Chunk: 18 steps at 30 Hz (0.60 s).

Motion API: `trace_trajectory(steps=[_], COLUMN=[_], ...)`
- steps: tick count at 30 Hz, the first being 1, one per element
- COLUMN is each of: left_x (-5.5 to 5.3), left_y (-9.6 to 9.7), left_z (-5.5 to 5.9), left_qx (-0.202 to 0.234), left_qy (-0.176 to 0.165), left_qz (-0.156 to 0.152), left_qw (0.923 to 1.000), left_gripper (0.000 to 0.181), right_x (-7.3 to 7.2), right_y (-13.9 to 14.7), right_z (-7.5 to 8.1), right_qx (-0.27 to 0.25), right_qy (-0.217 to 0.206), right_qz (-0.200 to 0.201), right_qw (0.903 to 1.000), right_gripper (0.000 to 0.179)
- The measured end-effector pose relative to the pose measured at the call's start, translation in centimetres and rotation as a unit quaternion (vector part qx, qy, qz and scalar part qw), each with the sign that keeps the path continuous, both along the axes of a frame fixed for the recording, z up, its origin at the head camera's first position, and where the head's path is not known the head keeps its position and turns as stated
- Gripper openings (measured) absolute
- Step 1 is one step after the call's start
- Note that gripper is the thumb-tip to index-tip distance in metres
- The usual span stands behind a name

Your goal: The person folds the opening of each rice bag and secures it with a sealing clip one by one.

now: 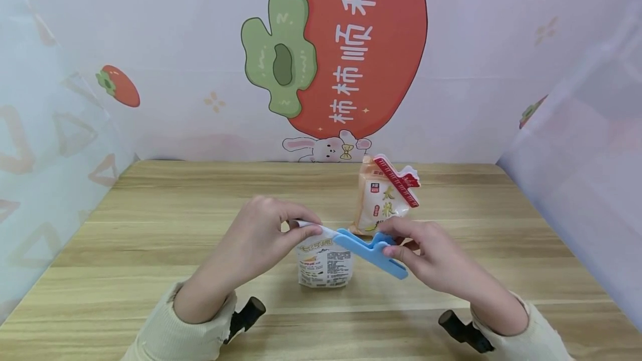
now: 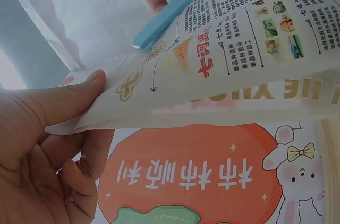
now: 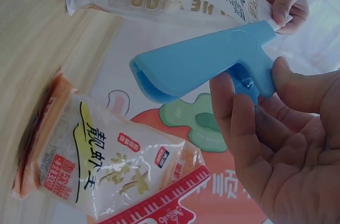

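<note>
A white printed food bag (image 1: 326, 265) stands upright on the table, its top edge folded flat. My left hand (image 1: 266, 227) pinches the left end of that top edge between thumb and fingers; the grip shows closely in the left wrist view (image 2: 58, 134). With thumb and fingers, my right hand (image 1: 426, 249) grips the handles of a blue bag clip (image 1: 371, 252). One end of the clip overlaps the right part of the bag's top edge, while its other end sticks out to the right past the bag.
Behind the right hand stands an orange and white food bag (image 1: 373, 199) with a red and white clip (image 1: 398, 180) across its top corner. The wooden table (image 1: 200, 194) ends at a printed backdrop (image 1: 190, 32) with fruit and a rabbit.
</note>
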<state>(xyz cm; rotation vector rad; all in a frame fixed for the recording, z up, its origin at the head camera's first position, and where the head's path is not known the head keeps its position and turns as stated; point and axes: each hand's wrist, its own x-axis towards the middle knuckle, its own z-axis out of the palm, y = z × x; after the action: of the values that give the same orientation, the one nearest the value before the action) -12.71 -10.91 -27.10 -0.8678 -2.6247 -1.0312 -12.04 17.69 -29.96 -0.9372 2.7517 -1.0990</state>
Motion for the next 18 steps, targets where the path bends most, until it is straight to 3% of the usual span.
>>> trace_trajectory(steps=[8,18], left_x=[-0.04,0.03], left_y=[0.03,0.03], left_z=[-0.04,0.08], left_qx=[-0.001,-0.006], left_qy=[0.005,0.015], left_qz=[-0.003,0.001], left_qw=[1.0,0.9999], left_gripper=[0.006,0.005], right_x=[-0.29,-0.42], right_y=[-0.07,-0.26], right_z=[-0.23,-0.7], right_qx=[0.008,0.001], right_qy=[-0.018,-0.01], right_qz=[-0.003,-0.011], right_qw=[0.9998,0.9999], right_gripper=[0.021,0.022])
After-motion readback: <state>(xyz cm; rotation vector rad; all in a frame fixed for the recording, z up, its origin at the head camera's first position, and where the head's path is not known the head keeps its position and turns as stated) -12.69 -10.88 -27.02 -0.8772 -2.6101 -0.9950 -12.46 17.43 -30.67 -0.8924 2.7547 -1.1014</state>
